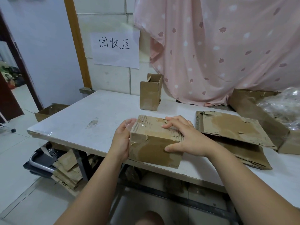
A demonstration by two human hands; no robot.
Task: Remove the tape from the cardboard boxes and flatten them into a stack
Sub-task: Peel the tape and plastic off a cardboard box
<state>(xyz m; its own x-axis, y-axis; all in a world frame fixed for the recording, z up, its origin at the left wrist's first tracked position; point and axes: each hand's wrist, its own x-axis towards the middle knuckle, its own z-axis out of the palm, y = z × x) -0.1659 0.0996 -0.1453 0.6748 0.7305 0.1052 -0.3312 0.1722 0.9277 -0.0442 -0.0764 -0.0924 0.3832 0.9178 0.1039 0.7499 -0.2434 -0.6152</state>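
A closed brown cardboard box (pixel 154 143) sits at the front edge of the white table (pixel 90 114). My right hand (pixel 183 137) grips it from the right, fingers on top and thumb on the front face. At the box's left end, my left hand (pixel 122 140) pinches a strip of clear tape (pixel 129 125) that lifts off the top corner. To the right lies a stack of flattened boxes (pixel 232 127). A small upright box (pixel 150 93) with open flaps stands at the back.
A large open carton (pixel 253 104) holding crumpled clear tape (pixel 282 109) stands at the far right. A pink curtain (pixel 219 46) hangs behind it. Flattened cardboard (pixel 66 171) and a dark crate lie under the table; another carton (pixel 48 111) sits on the floor left.
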